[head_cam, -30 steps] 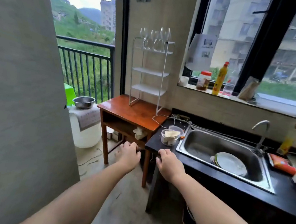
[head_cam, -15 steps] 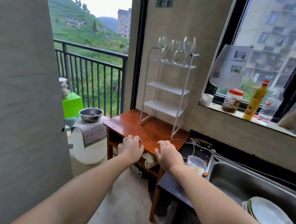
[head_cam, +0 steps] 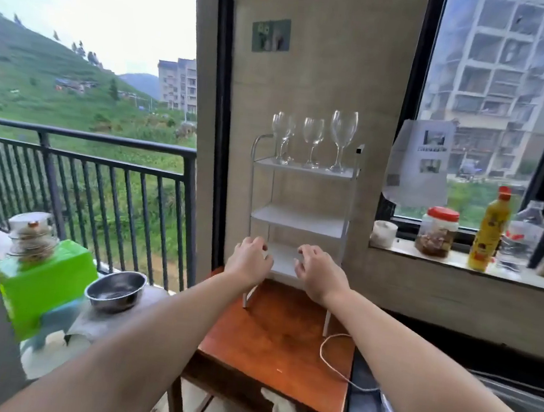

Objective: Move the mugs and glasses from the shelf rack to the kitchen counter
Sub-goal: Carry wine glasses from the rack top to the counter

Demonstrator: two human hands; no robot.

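Beige wall [head_cam: 327, 77], wooden table [head_cam: 275, 350], daylight

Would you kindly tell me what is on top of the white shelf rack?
Wine glasses stand on the white shelf rack's top tier; overlap at left hides the exact count.

Bright daylight comes in from the balcony and the window [head_cam: 495, 112], the sky is washed out white, the green box [head_cam: 44, 286] at the left is smeared with blur, straight lines bend near the edges, and the glasses [head_cam: 313, 139] in the middle look fairly sharp.
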